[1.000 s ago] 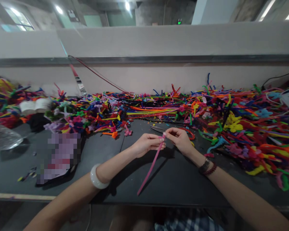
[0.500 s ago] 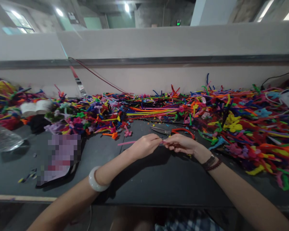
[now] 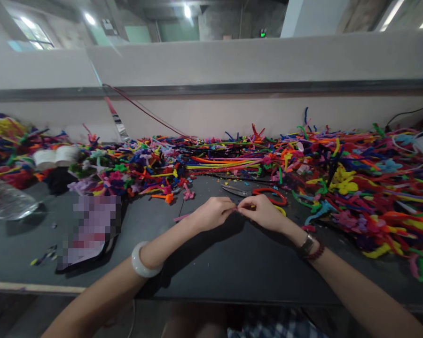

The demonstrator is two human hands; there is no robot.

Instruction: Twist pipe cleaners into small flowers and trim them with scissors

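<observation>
My left hand (image 3: 211, 212) and my right hand (image 3: 262, 211) meet fingertip to fingertip above the dark table (image 3: 211, 267), both pinched on a pink pipe cleaner (image 3: 182, 218). Most of the stem is hidden inside my left fist; only a short pink end sticks out to the left of it. My left wrist wears a white bangle, my right wrist a watch and a bead bracelet. Just behind my hands lie scissors with red handles (image 3: 257, 191).
A long heap of coloured pipe cleaners and twisted flowers (image 3: 338, 183) fills the back and right of the table. White tape rolls (image 3: 54, 156) and a clear plastic bag (image 3: 5, 202) lie at the left. A phone (image 3: 90, 234) lies front left.
The pink pipe cleaner hung down toward the table's front edge; it has swung up and left, and now mostly vanishes in my left hand. Both hands have drawn closer together.
</observation>
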